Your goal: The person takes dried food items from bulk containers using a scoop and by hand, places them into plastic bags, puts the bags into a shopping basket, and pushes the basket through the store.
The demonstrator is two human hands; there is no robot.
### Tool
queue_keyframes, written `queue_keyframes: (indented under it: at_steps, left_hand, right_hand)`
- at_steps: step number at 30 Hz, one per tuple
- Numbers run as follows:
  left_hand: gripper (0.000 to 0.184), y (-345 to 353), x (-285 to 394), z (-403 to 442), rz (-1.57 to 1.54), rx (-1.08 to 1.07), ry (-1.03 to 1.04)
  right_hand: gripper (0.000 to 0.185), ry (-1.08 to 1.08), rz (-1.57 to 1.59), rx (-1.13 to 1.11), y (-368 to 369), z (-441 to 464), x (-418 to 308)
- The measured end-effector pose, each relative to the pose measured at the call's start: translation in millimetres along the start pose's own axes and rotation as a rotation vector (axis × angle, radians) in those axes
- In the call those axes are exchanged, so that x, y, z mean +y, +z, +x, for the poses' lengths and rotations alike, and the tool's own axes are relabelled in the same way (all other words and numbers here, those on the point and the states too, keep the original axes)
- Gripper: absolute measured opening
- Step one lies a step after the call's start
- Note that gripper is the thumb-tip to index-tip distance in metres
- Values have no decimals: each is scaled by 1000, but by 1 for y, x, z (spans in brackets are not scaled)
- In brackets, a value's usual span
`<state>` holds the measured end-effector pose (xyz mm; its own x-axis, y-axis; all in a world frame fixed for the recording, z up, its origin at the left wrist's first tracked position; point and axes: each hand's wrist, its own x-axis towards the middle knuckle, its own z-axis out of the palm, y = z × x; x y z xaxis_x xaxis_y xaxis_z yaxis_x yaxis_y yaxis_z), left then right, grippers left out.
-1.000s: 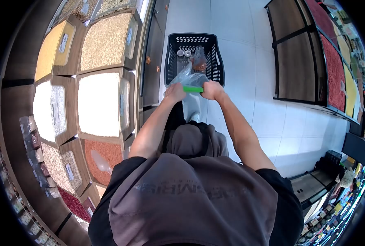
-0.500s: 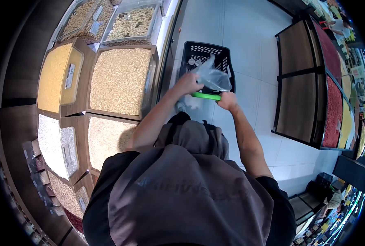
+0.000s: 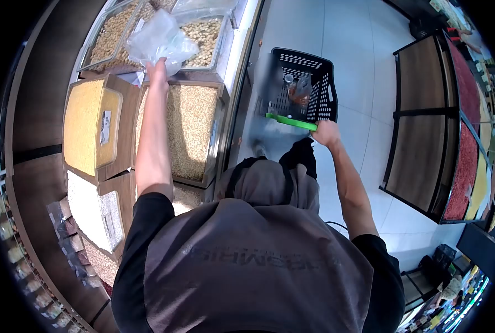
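Swung off the basket [image 3: 314,57] to 11 o'clock, my left hand [image 3: 157,75] clamps a clear bag [image 3: 161,41] over the nut bin [image 3: 223,36], veiling part of it and leaving the basket's mouth uncovered. A display [image 3: 417,147] stands at 2 o'clock, a grain bin [image 3: 220,133] at 11, nearer me. At 1, my right hand [image 3: 326,133] wraps the basket's green handle [image 3: 292,120]; a filled pouch [image 3: 300,95] sits inside.

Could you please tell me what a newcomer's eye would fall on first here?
Probably the bright green handle near the black basket, its right end in the right grip. Then comes the translucent bag at upper left, held by the left grip, partly hiding the clear bins.
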<state>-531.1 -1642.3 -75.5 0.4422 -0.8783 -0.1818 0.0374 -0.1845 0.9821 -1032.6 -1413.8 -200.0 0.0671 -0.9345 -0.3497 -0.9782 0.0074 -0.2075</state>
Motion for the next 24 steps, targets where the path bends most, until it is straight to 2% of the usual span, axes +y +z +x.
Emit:
queue_keyframes:
  at_steps: [1,2,4,5,6,7,9,11,13,14,16,17,19,20,22,24]
  left_hand:
    - [78,8,-6,3,280,170,157]
    - [89,39,31,-52,723,335,218]
    - [86,84,23,-94,981,205,580]
    - [82,111,12,-114,911,16,669]
    - [77,136,-8,-127,706,-230,870]
    - [79,164,-18,-153,620,-438,761]
    - [81,210,-49,-188,917,-819,677]
    - [83,244,-111,-205,946,-1011,569]
    - [84,265,-135,-218,1123,-1138,509]
    - [84,277,-137,-220,1125,-1150,516]
    - [64,295,-131,-218,1246,-1136,540]
    - [64,304,-128,-215,1246,-1145,546]
    - [40,321,-123,-204,1437,-1266,413]
    - [40,327,-121,-200,1438,-1264,419]
    - [26,333,-118,-196,1465,-1202,351]
    - [25,339,-118,-192,1482,-1191,350]
  right_hand:
    - [29,6,5,-4,-7,8,1]
    - [29,-6,10,-2,-11,12,0]
    - [28,-21,29,-30,-17,21,5]
    - [28,-15,33,-44,-17,27,8]
    - [28,-24,38,-59,-18,33,11]
    - [28,-34,40,-67,-22,40,14]
    - [28,-71,41,-81,-27,53,22]
    - [27,-61,37,-90,-35,63,26]
    - [26,-85,46,-106,-47,72,29]
    - [25,-64,41,-134,-47,78,32]
    - [25,-61,79,-135,-56,87,36]
    - [26,-69,108,-136,-61,90,38]
    - [27,-78,151,-168,-65,99,46]
    - [28,-99,180,-209,-66,107,50]
    - [28,-127,202,-233,-77,117,55]
    - [29,-147,235,-306,-81,127,58]
